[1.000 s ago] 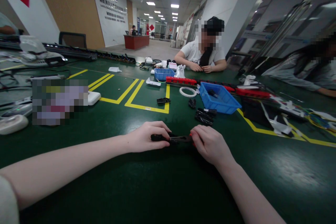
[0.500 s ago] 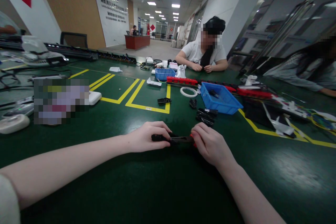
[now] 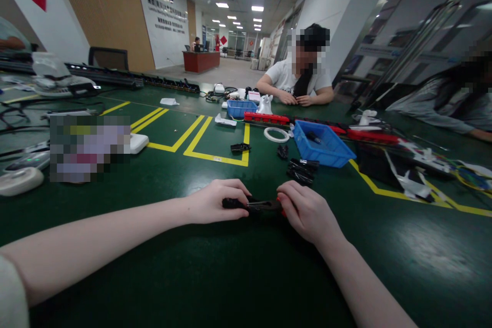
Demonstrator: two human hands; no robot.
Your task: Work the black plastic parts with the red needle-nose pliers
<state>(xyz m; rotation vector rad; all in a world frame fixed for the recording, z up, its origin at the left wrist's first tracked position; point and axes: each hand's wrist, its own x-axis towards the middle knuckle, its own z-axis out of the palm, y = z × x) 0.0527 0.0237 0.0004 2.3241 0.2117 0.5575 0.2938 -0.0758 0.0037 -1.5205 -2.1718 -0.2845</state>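
Observation:
My left hand (image 3: 215,202) is closed around a small black piece (image 3: 232,203), partly hidden by the fingers. Its exact kind I cannot make out. Wrapped in my right hand (image 3: 309,210) are red-handled pliers (image 3: 272,205), their dark metal jaws pointing left at the black piece. The jaw tips meet its right end, near my left fingertips; whether they bite on it is too dark to tell. Just beyond my right hand lie several black shiny strips (image 3: 302,170) and a small black bundle (image 3: 282,151). Another black piece (image 3: 240,147) rests inside the yellow tape marking.
A blue bin (image 3: 323,146) holding a dark item stands beyond my right hand, with a white ring (image 3: 276,135) beside it. Farther off are a smaller blue bin (image 3: 241,108) and red strips (image 3: 267,118). A co-worker (image 3: 298,79) sits across the green table.
The pliers and my right hand have shifted very slightly to the left, and the jaws look turned a little. My left hand stays almost in place.

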